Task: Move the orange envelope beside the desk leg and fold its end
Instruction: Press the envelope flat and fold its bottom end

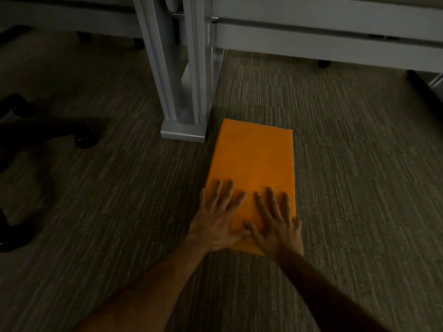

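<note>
An orange envelope (253, 161) lies flat on the carpet, its long side running away from me, just right of the grey desk leg (184, 92). Its far left corner almost meets the leg's foot. My left hand (219, 220) rests palm down on the near left part of the envelope, fingers spread. My right hand (275, 222) lies palm down on the near right part, fingers spread too. The thumbs touch near the envelope's near end, which both hands partly hide.
Striped grey carpet (359, 188) covers the floor. A black office chair base with casters (48, 130) stands at the left. Grey desk frames and panels (323, 32) run along the back, with a small caster (324, 63) under the right one.
</note>
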Available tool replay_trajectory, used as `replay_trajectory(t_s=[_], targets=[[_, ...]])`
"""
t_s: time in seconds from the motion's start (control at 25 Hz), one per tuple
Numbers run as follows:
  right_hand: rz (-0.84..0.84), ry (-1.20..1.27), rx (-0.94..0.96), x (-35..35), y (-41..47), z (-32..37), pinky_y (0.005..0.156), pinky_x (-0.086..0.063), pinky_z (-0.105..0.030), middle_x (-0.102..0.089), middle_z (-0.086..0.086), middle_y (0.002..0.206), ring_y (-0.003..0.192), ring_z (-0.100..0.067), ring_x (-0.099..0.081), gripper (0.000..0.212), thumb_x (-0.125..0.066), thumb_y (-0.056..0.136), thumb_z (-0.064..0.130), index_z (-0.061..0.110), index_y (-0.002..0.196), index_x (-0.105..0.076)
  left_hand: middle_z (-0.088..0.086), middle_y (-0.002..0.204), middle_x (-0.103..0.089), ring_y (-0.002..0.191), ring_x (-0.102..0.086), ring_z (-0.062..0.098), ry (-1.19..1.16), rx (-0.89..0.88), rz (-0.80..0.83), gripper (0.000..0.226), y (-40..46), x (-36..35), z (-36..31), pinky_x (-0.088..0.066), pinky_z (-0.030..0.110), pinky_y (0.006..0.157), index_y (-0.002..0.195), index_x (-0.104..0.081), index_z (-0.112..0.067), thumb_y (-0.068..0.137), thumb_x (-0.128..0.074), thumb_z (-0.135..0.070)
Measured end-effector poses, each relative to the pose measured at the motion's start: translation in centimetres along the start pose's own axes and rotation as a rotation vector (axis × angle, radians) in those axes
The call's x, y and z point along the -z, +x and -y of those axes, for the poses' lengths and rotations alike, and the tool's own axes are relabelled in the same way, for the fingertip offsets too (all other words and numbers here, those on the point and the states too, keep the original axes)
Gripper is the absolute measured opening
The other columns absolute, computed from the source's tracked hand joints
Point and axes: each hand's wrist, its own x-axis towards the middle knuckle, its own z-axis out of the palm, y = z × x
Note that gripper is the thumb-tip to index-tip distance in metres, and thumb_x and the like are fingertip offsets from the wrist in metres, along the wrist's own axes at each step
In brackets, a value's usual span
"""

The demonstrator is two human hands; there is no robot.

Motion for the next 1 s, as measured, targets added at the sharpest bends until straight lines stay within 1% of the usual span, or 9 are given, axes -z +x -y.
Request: replay_trajectory(t_s=[0.2, 0.4, 0.56, 0.64, 0.72, 0.8, 0.84, 0.92, 1.0], targets=[[-0.029, -0.017, 0.016, 0.6, 6.1, -1.4, 0.111, -0.025, -0.072, 0.02, 0.011, 0.168, 0.153, -0.032, 0.02, 0.083, -0.011, 0.083, 0.089, 0.052, 0.153, 0.018, 0.005, 0.166, 0.024, 0.15, 0.023, 0.036, -0.008, 0.009, -0.011, 0.101, 5.8, -0.1, 1.6, 0.001, 0.069, 0.116, 0.158, 0.009, -0.038, 0.077, -0.014, -0.094], [-0.098, -0.011, 0.019, 0.6, 11.1, -2.6, 0.111, -0.026, -0.07, 0.013, 0.013, 0.169, 0.155, -0.03, 0.015, 0.081, -0.008, 0.082, 0.09, 0.055, 0.152, 0.015, 0.005, 0.168, 0.014, 0.152, 0.014, 0.036, -0.02, 0.017, -0.065, 0.098, 10.2, 0.0, 2.8, -0.002, 0.069, 0.116, 0.159, 0.002, -0.037, 0.08, -0.016, -0.092], [-0.124, -0.015, 0.011, 0.6, 13.9, -3.0, 0.109, -0.028, -0.068, 0.009, 0.013, 0.169, 0.155, -0.029, 0.011, 0.082, -0.008, 0.082, 0.091, 0.055, 0.153, 0.012, 0.005, 0.169, 0.011, 0.153, 0.012, 0.035, -0.032, 0.008, -0.064, 0.097, 12.7, 0.2, 3.6, -0.002, 0.069, 0.116, 0.159, 0.001, -0.037, 0.081, -0.016, -0.091], [-0.137, 0.004, 0.008, 0.6, 14.4, -3.1, 0.11, -0.027, -0.068, 0.009, 0.014, 0.169, 0.155, -0.028, 0.011, 0.082, -0.009, 0.082, 0.091, 0.056, 0.153, 0.011, 0.004, 0.169, 0.008, 0.153, 0.01, 0.034, -0.044, 0.007, -0.066, 0.099, 13.1, 0.2, 3.9, -0.002, 0.068, 0.117, 0.16, -0.003, -0.035, 0.079, -0.016, -0.091], [-0.131, 0.022, 0.01, 0.5, 14.6, -3.0, 0.111, -0.026, -0.068, 0.008, 0.015, 0.169, 0.155, -0.027, 0.012, 0.082, -0.009, 0.081, 0.092, 0.056, 0.153, 0.009, 0.004, 0.168, -0.004, 0.153, 0.001, 0.032, -0.081, 0.036, -0.09, 0.103, 13.0, 0.4, 3.8, -0.006, 0.066, 0.118, 0.158, -0.014, -0.03, 0.077, -0.022, -0.092], [-0.129, 0.019, -0.003, 0.6, 14.5, -3.0, 0.111, -0.026, -0.067, 0.005, 0.014, 0.17, 0.156, -0.027, 0.01, 0.085, -0.009, 0.081, 0.092, 0.052, 0.155, 0.0, 0.002, 0.16, -0.021, 0.147, -0.02, 0.029, -0.178, 0.113, -0.153, 0.103, 12.8, 0.4, 3.6, -0.02, 0.062, 0.116, 0.151, -0.029, -0.024, 0.074, -0.03, -0.093], [-0.134, 0.018, -0.017, 0.8, 14.5, -2.9, 0.111, -0.026, -0.066, 0.002, 0.013, 0.17, 0.156, -0.026, 0.008, 0.086, -0.01, 0.081, 0.092, 0.049, 0.155, -0.008, 0.002, 0.157, -0.025, 0.141, -0.029, 0.029, -0.253, 0.179, -0.189, 0.1, 12.8, 0.4, 3.4, -0.029, 0.058, 0.113, 0.148, -0.033, -0.023, 0.075, -0.034, -0.091], [-0.16, 0.012, -0.04, 1.0, 14.4, -2.7, 0.109, -0.029, -0.065, -0.011, 0.008, 0.169, 0.155, -0.027, -0.001, 0.088, -0.012, 0.082, 0.091, 0.038, 0.151, -0.024, 0.003, 0.158, -0.023, 0.134, -0.039, 0.029, -0.4, 0.365, -0.252, 0.092, 13.1, -0.1, 3.2, -0.041, 0.052, 0.103, 0.149, -0.032, -0.023, 0.081, -0.04, -0.084], [-0.208, -0.005, -0.041, 0.9, 14.1, -2.5, 0.105, -0.035, -0.064, -0.026, 0.0, 0.163, 0.15, -0.031, -0.015, 0.084, -0.015, 0.082, 0.09, 0.033, 0.14, -0.036, 0.004, 0.163, -0.015, 0.134, -0.042, 0.03, -0.418, 0.517, -0.273, 0.089, 13.3, -0.7, 3.0, -0.045, 0.05, 0.099, 0.154, -0.024, -0.025, 0.084, -0.048, -0.076]])
